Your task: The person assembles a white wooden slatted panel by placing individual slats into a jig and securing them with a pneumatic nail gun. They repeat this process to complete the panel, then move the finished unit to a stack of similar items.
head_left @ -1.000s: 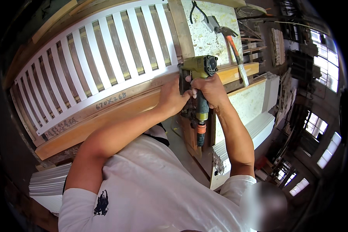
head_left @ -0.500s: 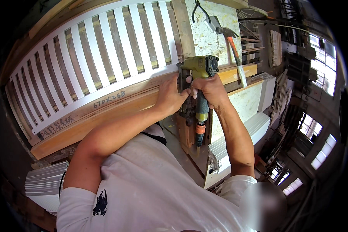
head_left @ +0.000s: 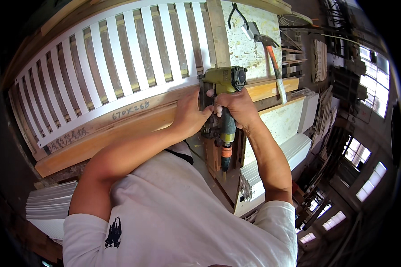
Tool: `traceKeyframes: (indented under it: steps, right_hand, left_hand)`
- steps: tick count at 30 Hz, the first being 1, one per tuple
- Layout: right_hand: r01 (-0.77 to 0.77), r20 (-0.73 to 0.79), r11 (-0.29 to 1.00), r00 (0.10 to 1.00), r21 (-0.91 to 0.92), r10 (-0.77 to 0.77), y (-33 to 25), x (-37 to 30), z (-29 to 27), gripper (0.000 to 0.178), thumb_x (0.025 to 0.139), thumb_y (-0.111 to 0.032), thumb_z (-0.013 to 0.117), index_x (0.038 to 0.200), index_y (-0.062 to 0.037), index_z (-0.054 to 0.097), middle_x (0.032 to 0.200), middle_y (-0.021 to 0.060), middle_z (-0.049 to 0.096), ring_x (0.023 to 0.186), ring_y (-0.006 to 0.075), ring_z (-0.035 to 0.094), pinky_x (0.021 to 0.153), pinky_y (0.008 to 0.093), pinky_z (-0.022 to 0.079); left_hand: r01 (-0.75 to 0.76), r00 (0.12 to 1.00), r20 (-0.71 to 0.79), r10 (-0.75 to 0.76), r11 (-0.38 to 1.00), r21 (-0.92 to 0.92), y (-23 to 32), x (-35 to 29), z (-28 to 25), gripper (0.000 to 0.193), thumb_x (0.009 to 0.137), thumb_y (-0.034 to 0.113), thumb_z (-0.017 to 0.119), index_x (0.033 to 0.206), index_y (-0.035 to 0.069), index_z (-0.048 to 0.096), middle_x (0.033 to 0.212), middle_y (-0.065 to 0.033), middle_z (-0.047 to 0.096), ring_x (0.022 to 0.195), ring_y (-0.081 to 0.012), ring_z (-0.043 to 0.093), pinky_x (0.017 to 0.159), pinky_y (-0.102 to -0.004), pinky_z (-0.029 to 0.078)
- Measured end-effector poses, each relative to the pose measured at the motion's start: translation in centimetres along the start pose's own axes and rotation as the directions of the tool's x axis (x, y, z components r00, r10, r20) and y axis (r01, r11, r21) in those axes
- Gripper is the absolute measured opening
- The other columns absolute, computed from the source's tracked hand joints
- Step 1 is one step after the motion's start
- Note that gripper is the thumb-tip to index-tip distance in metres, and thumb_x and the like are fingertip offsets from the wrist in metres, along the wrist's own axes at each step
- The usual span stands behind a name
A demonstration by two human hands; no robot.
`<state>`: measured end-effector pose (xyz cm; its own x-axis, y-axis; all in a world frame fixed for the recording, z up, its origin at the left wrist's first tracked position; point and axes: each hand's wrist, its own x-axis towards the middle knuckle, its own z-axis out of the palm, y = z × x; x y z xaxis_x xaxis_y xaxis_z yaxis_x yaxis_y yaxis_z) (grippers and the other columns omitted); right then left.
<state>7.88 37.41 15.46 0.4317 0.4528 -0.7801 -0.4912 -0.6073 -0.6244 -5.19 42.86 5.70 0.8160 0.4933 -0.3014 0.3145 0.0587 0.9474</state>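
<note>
A green-and-black air nail gun (head_left: pixel 227 78) hangs over the near edge of a white slatted frame (head_left: pixel 120 99), its nose at the frame's right end. My right hand (head_left: pixel 237 107) is closed around the gun's handle, below the head. My left hand (head_left: pixel 188 115) grips the dark magazine side of the gun, with some fingers hidden behind it. An orange hose fitting (head_left: pixel 226 152) sticks down from the handle. The frame lies in a wooden jig with a thick front rail (head_left: pixel 107 147) that bears handwriting.
A claw hammer (head_left: pixel 274 66) and pliers (head_left: pixel 239 15) lie on the paint-spotted board (head_left: pixel 249 53) at the back right. Stacked white strips lie at the right (head_left: pixel 283 151) and lower left (head_left: pixel 49 207). A wooden bar (head_left: pixel 272 90) runs right from the gun.
The nail gun and both hands have shifted slightly left along the frame's near edge. The whole view has also moved a little. Both hands keep their hold.
</note>
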Motion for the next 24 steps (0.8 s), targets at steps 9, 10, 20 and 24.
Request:
traceKeyframes:
  steps: [9, 10, 20, 24]
  right_hand:
    - [-0.003, -0.009, 1.0, 1.0, 0.004, 0.003, -0.6, -0.4, 1.8, 0.017, 0.074, 0.006, 0.057, 0.091, 0.0058, 0.06, 0.07, 0.0074, 0.059, 0.048, 0.0128, 0.052, 0.045, 0.0275, 0.044]
    - [-0.007, -0.007, 1.0, 1.0, -0.012, 0.007, -0.7, -0.4, 1.8, 0.017, 0.074, 0.007, 0.057, 0.091, 0.0059, 0.06, 0.071, 0.0077, 0.059, 0.049, 0.013, 0.052, 0.045, 0.0275, 0.044]
    - [-0.008, 0.042, 1.0, 0.999, -0.006, 0.008, -0.1, -0.6, 3.8, 0.021, 0.073, 0.005, 0.058, 0.093, 0.0079, 0.06, 0.063, 0.008, 0.057, 0.049, 0.0149, 0.053, 0.047, 0.0274, 0.045]
    - [0.006, 0.048, 0.998, 0.999, -0.063, -0.003, -0.2, -0.8, 4.6, 0.022, 0.072, 0.003, 0.059, 0.094, 0.0084, 0.06, 0.058, 0.0079, 0.056, 0.048, 0.0156, 0.053, 0.048, 0.0274, 0.045]
  left_hand:
    - [0.007, 1.0, -0.027, -0.006, 0.999, 0.05, 0.1, -0.7, -1.0, 0.055, 0.082, 0.031, 0.072, 0.122, 0.0, 0.051, 0.108, -0.02, 0.062, 0.104, -0.0365, 0.058, 0.093, -0.0436, 0.043]
    - [0.006, 1.0, -0.019, -0.005, 1.0, 0.031, -0.1, -0.7, -1.0, 0.056, 0.082, 0.032, 0.072, 0.122, 0.0, 0.051, 0.109, -0.0205, 0.062, 0.105, -0.0369, 0.058, 0.093, -0.0436, 0.043]
    - [0.078, 0.997, 0.019, -0.077, 0.996, -0.045, 0.3, -2.2, -3.4, 0.046, 0.078, 0.023, 0.069, 0.116, 0.003, 0.052, 0.106, -0.0201, 0.061, 0.106, -0.0391, 0.053, 0.094, -0.0459, 0.039]
    - [0.056, 0.997, -0.062, -0.053, 0.997, 0.059, -1.1, -2.8, -3.1, 0.046, 0.078, 0.022, 0.07, 0.116, 0.002, 0.052, 0.106, -0.0199, 0.062, 0.105, -0.0391, 0.054, 0.093, -0.0454, 0.04]
